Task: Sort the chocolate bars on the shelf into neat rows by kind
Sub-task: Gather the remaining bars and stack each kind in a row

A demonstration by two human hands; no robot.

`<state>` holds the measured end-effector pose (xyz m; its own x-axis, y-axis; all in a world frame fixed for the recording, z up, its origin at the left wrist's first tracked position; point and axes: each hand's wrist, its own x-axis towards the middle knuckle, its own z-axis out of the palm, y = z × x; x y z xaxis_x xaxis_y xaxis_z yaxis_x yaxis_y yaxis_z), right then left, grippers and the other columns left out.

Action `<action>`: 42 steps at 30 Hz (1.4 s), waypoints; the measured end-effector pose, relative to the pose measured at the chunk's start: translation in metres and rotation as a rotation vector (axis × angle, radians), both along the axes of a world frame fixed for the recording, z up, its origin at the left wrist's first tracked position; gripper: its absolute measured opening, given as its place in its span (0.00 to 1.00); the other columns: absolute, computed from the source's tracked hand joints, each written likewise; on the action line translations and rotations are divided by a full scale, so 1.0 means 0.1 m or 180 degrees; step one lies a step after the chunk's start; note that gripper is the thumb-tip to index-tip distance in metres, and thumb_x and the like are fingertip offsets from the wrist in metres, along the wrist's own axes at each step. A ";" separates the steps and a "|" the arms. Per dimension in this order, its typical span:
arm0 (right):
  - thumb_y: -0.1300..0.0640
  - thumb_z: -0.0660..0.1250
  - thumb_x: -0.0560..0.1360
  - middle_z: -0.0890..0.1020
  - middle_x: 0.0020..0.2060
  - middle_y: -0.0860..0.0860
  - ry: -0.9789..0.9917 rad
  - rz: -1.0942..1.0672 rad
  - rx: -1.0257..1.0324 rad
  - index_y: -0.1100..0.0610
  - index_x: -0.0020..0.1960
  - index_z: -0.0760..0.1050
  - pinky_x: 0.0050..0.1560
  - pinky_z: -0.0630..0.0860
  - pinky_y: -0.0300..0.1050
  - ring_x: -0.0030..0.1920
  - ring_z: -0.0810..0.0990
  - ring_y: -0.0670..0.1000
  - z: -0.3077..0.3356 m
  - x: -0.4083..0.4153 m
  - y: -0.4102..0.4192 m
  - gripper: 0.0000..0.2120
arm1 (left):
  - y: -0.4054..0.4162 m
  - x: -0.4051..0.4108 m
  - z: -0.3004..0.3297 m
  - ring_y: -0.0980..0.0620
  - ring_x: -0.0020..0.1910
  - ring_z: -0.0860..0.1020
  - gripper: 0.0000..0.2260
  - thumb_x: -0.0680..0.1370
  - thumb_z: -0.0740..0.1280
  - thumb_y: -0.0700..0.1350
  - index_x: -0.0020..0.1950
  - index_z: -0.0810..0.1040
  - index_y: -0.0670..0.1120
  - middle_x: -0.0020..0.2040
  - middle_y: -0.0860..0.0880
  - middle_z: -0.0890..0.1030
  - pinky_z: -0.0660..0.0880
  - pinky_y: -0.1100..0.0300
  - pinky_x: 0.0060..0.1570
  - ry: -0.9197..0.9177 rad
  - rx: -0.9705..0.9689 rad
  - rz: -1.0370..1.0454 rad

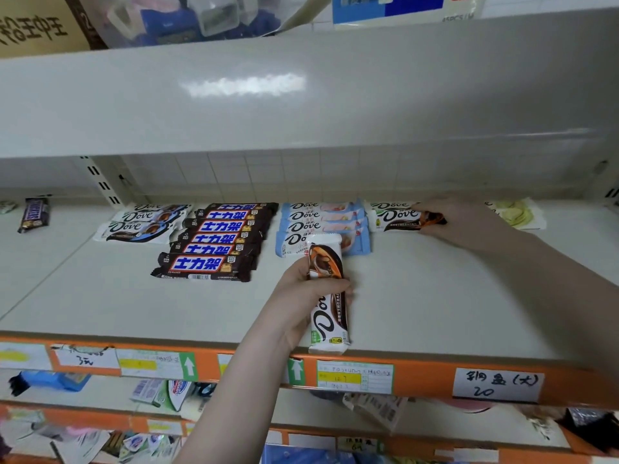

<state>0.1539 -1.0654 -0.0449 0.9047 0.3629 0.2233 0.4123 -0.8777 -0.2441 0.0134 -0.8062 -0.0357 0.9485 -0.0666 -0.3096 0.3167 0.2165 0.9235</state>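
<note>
Now we hold one white-and-brown Dove bar upright in our left hand, fingers curled round its middle, above the front of the shelf near its orange edge strip. Just beyond that hand's fingertips lies the row of light-blue Dove bars, overlapping one another front to back. To the left of the hand, a little farther back, sits the row of dark Snickers bars, and past those a small stack of blue-and-white Dove bars.

Our right hand reaches to the back of the shelf, its fingers resting on the right end of a short stack of white-and-brown Dove bars; we cannot tell whether they pinch it or only press on it. Just right of that hand lies a pale green wrapper. Far off to the left, a single dark Snickers bar lies apart from the rows.
</note>
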 end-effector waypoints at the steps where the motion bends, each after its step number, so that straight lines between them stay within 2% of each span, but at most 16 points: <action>1: 0.54 0.68 0.73 0.79 0.57 0.51 0.0031 -0.0019 0.0036 0.52 0.64 0.72 0.45 0.64 0.39 0.56 0.75 0.52 -0.01 0.00 0.00 0.20 | 0.00 0.00 0.00 0.50 0.29 0.80 0.10 0.70 0.68 0.28 0.48 0.76 0.39 0.34 0.42 0.81 0.79 0.61 0.33 0.0007 -0.0003 0.0000; 4: 0.56 0.69 0.72 0.80 0.56 0.53 -0.0038 0.0015 0.0076 0.54 0.63 0.74 0.46 0.63 0.39 0.55 0.76 0.54 -0.03 0.01 0.01 0.20 | 0.00 0.02 -0.01 0.49 0.29 0.80 0.11 0.70 0.67 0.28 0.50 0.75 0.38 0.35 0.42 0.81 0.79 0.61 0.33 0.0023 -0.0005 -0.0021; 10: 0.58 0.69 0.72 0.80 0.55 0.56 -0.0247 0.0002 0.0102 0.56 0.61 0.75 0.51 0.69 0.47 0.54 0.76 0.58 -0.03 -0.06 0.08 0.18 | 0.03 0.05 -0.01 0.48 0.31 0.80 0.12 0.70 0.66 0.27 0.51 0.74 0.37 0.38 0.42 0.81 0.79 0.60 0.34 -0.0009 0.0108 -0.0268; 13: 0.58 0.67 0.73 0.81 0.50 0.57 -0.0393 -0.0076 0.0537 0.57 0.58 0.77 0.52 0.69 0.48 0.52 0.76 0.58 0.09 -0.20 0.19 0.13 | 0.03 0.09 0.04 0.47 0.33 0.80 0.12 0.70 0.67 0.27 0.49 0.74 0.39 0.40 0.39 0.81 0.80 0.57 0.40 -0.0147 0.0490 -0.0586; 15: 0.56 0.66 0.74 0.82 0.40 0.54 -0.0047 -0.0033 0.1293 0.51 0.53 0.79 0.46 0.71 0.45 0.43 0.78 0.52 0.20 -0.39 0.33 0.08 | 0.03 0.13 0.10 0.45 0.37 0.79 0.11 0.69 0.68 0.27 0.47 0.76 0.40 0.41 0.38 0.81 0.78 0.54 0.47 -0.0386 0.0894 -0.0919; 17: 0.56 0.67 0.73 0.81 0.33 0.46 0.0409 0.0118 0.1923 0.48 0.51 0.79 0.39 0.71 0.34 0.34 0.77 0.43 0.28 -0.58 0.48 0.08 | 0.01 0.18 0.16 0.47 0.40 0.79 0.11 0.67 0.71 0.29 0.45 0.77 0.41 0.40 0.41 0.81 0.77 0.55 0.48 -0.0597 0.1307 -0.1203; 19: 0.58 0.68 0.72 0.81 0.32 0.42 0.0758 0.0330 0.2217 0.49 0.49 0.80 0.33 0.71 0.28 0.30 0.77 0.39 0.33 -0.73 0.60 0.08 | -0.03 0.22 0.21 0.50 0.42 0.79 0.11 0.66 0.73 0.30 0.45 0.78 0.40 0.41 0.44 0.81 0.77 0.56 0.49 -0.0730 0.1604 -0.1376; 22: 0.61 0.71 0.70 0.82 0.32 0.47 0.1101 0.0430 0.2348 0.48 0.42 0.79 0.30 0.73 0.29 0.28 0.78 0.39 0.36 -0.89 0.67 0.08 | -0.09 0.26 0.24 0.51 0.45 0.78 0.12 0.65 0.74 0.33 0.47 0.78 0.38 0.43 0.46 0.80 0.75 0.50 0.56 -0.0927 0.1908 -0.1546; 26: 0.62 0.71 0.70 0.82 0.27 0.42 0.1208 0.0213 0.2609 0.54 0.40 0.80 0.30 0.74 0.29 0.28 0.79 0.39 0.33 -1.00 0.55 0.04 | -0.10 0.23 0.22 0.54 0.39 0.79 0.06 0.69 0.73 0.36 0.42 0.79 0.41 0.37 0.48 0.82 0.76 0.57 0.48 -0.0920 0.1797 -0.1844; 28: 0.61 0.71 0.69 0.82 0.28 0.45 0.1096 -0.0075 0.2862 0.57 0.43 0.80 0.32 0.76 0.31 0.29 0.79 0.41 0.31 -1.02 0.42 0.03 | -0.04 0.22 0.20 0.56 0.35 0.79 0.04 0.71 0.72 0.37 0.39 0.79 0.45 0.34 0.49 0.82 0.74 0.64 0.37 -0.0910 0.1672 -0.1906; 30: 0.62 0.71 0.69 0.80 0.30 0.52 0.0993 -0.0319 0.2940 0.58 0.45 0.80 0.33 0.74 0.30 0.29 0.77 0.42 0.27 -1.06 0.29 0.05 | 0.04 0.21 0.17 0.56 0.35 0.79 0.04 0.72 0.71 0.38 0.40 0.80 0.47 0.36 0.49 0.82 0.74 0.64 0.34 -0.0826 0.1519 -0.1717; 33: 0.63 0.72 0.68 0.78 0.36 0.46 0.0832 -0.0165 0.2675 0.50 0.50 0.79 0.39 0.68 0.22 0.33 0.74 0.38 0.19 -1.17 0.19 0.13 | 0.06 0.22 0.14 0.54 0.34 0.80 0.05 0.72 0.72 0.39 0.45 0.81 0.47 0.40 0.46 0.83 0.75 0.62 0.30 -0.0744 0.1403 -0.1482; 35: 0.57 0.74 0.67 0.77 0.51 0.38 0.0470 0.0195 0.1865 0.42 0.56 0.75 0.50 0.65 0.21 0.48 0.74 0.32 0.17 -1.24 0.16 0.20 | 0.01 0.24 0.14 0.54 0.33 0.79 0.05 0.72 0.72 0.40 0.47 0.82 0.45 0.38 0.48 0.82 0.75 0.62 0.29 -0.0792 0.1544 -0.1498; 37: 0.54 0.75 0.66 0.76 0.57 0.41 0.0011 0.0580 0.0987 0.44 0.59 0.74 0.59 0.62 0.28 0.57 0.71 0.36 0.18 -1.27 0.15 0.23 | -0.05 0.27 0.16 0.55 0.33 0.79 0.06 0.71 0.73 0.42 0.48 0.83 0.46 0.37 0.50 0.82 0.75 0.63 0.29 -0.0879 0.1655 -0.1635; 39: 0.55 0.76 0.65 0.80 0.52 0.48 -0.0439 0.0866 0.0332 0.53 0.58 0.77 0.56 0.67 0.41 0.55 0.76 0.48 0.16 -1.25 0.14 0.22 | -0.12 0.29 0.19 0.57 0.33 0.79 0.06 0.71 0.73 0.44 0.47 0.83 0.48 0.36 0.53 0.82 0.74 0.63 0.29 -0.0970 0.1715 -0.1798; 42: 0.55 0.76 0.64 0.83 0.46 0.52 -0.0735 0.0868 -0.0042 0.57 0.55 0.79 0.50 0.73 0.46 0.47 0.81 0.54 0.14 -1.24 0.10 0.21 | -0.20 0.32 0.19 0.58 0.32 0.79 0.05 0.71 0.74 0.45 0.45 0.83 0.52 0.34 0.57 0.82 0.75 0.63 0.29 -0.1053 0.1696 -0.1750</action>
